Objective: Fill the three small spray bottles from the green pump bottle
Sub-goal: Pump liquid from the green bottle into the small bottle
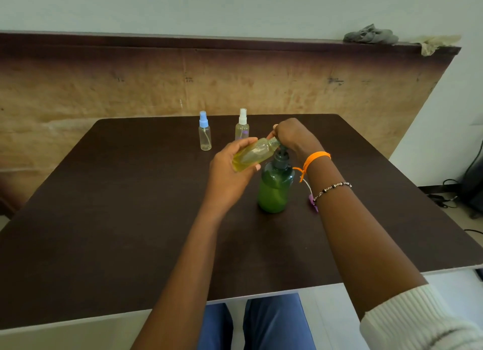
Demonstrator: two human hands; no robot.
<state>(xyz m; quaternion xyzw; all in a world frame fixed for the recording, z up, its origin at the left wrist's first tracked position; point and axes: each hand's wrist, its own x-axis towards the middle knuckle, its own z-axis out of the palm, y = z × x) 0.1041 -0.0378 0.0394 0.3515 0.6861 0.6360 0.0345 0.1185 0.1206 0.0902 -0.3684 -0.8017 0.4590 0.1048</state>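
Observation:
The green pump bottle (274, 190) stands upright near the middle of the dark table (117, 219). My left hand (227, 174) grips a small uncapped spray bottle (252, 153), tilted almost flat and holding yellowish liquid, with its neck at the pump spout. My right hand (295, 136) sits on top of the pump head, fingers curled round it and hiding it. Behind them stand a blue-capped small bottle (204, 138), which looks nearly empty, and a white-capped small bottle (242, 127) with a pale yellow tint.
A brown board leans against the wall behind the table, with grey and pale cloths (371, 34) on its top edge. Cables and a dark object (470, 193) lie on the floor to the right. My knees show under the table's near edge.

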